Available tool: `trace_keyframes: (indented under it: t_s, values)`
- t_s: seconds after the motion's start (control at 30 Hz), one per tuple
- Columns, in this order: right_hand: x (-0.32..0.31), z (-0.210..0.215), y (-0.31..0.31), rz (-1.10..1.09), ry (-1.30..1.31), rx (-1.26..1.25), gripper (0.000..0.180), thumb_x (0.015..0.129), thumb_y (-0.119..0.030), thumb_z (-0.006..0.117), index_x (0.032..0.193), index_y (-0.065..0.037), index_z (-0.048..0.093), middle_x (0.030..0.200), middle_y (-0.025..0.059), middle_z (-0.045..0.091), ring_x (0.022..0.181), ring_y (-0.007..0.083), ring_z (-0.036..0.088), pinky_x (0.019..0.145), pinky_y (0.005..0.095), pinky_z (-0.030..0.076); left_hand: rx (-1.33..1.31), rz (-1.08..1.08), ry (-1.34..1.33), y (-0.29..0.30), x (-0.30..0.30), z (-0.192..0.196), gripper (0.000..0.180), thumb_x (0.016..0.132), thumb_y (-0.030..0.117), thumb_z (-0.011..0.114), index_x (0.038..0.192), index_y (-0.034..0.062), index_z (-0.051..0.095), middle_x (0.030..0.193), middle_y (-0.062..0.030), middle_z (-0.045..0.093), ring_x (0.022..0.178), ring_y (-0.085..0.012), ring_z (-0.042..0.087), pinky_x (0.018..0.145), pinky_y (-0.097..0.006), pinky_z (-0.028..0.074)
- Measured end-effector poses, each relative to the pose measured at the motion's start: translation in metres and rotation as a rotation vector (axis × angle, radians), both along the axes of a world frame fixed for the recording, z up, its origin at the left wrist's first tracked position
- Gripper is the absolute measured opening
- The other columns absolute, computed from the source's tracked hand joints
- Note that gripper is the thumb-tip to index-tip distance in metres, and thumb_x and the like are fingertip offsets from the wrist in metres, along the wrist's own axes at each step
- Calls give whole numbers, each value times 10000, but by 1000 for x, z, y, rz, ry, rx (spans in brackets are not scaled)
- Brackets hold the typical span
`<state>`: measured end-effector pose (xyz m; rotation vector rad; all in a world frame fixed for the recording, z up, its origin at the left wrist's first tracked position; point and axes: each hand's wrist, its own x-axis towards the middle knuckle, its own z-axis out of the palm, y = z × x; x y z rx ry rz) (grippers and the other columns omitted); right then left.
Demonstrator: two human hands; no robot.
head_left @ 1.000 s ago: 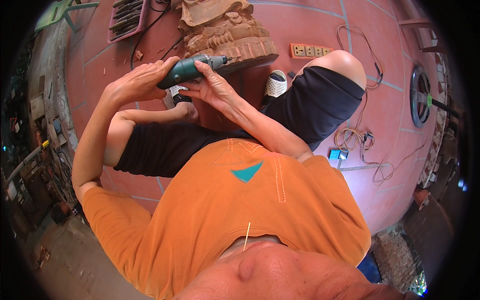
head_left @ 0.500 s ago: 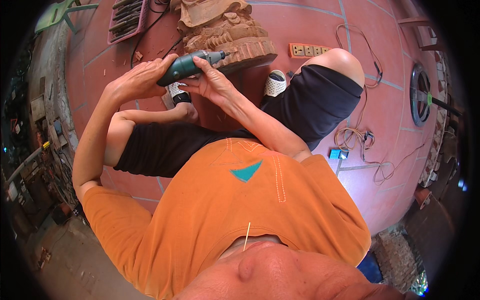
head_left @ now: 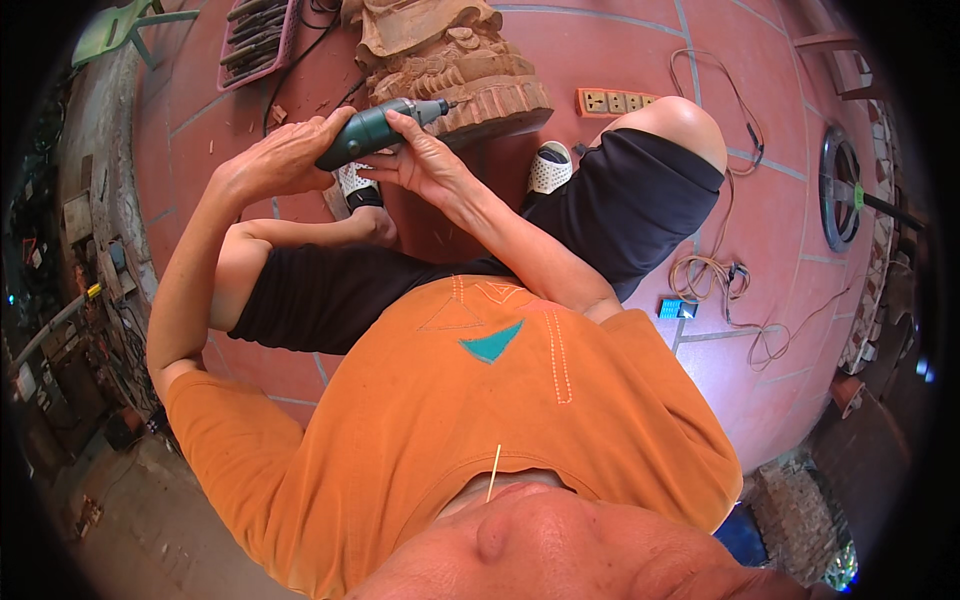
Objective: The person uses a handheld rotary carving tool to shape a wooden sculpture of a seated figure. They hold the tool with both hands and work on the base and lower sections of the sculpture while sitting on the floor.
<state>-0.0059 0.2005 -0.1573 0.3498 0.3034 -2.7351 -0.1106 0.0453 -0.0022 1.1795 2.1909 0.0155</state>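
A dark green rotary tool [head_left: 368,134] points right, its grey nose and thin bit at the base of a carved brown wooden sculpture [head_left: 475,75]. Whether the bit touches the wood I cannot tell. My left hand [head_left: 278,158] is closed around the tool's rear end. Near the tool's front, my right hand [head_left: 432,165] has its thumb on the casing and its other fingers curled beneath it, partly hidden. The sculpture's upper part is cut off by the frame's top edge.
A pink basket [head_left: 284,55] of carving tools stands at the far left. An orange power strip [head_left: 592,101] lies right of the sculpture. Thin cables [head_left: 700,272] and a small phone-like device [head_left: 677,309] lie on the red tiles. A round black disc [head_left: 835,190] stands at the right.
Both hands and the rotary tool keep nearly the same place, with only a very slight shift. The sculpture's base has moved a tiny bit left.
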Motion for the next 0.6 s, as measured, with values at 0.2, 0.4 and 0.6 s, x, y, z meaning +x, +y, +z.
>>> trace_keyframes:
  t_s: [0.2, 0.4, 0.6]
  values:
    - [4, 1, 1, 9, 3, 25, 531, 941, -402, 723, 1305, -64, 535, 1171, 158, 684, 1093, 343, 693, 951, 507, 575, -38, 25, -39, 2, 2, 0, 737, 686, 16, 719, 1342, 46, 383, 950, -255, 635, 966, -438, 642, 811, -490, 508]
    - [9, 4, 0, 7, -9, 24, 521, 944, -403, 719, 1313, -84, 536, 1180, 152, 688, 1090, 324, 697, 943, 496, 579, -72, 28, -66, 0, 1, 1, 801, 706, 29, 707, 1426, 94, 361, 1029, -240, 632, 1007, -439, 631, 856, -496, 493]
    - [14, 5, -1, 1, -23, -17, 508, 933, -393, 735, 1287, -100, 519, 1178, 143, 652, 1079, 338, 685, 932, 524, 578, -125, 32, -76, 6, 2, 6, 797, 705, 27, 703, 1426, 96, 371, 1041, -232, 628, 1002, -425, 631, 862, -484, 495]
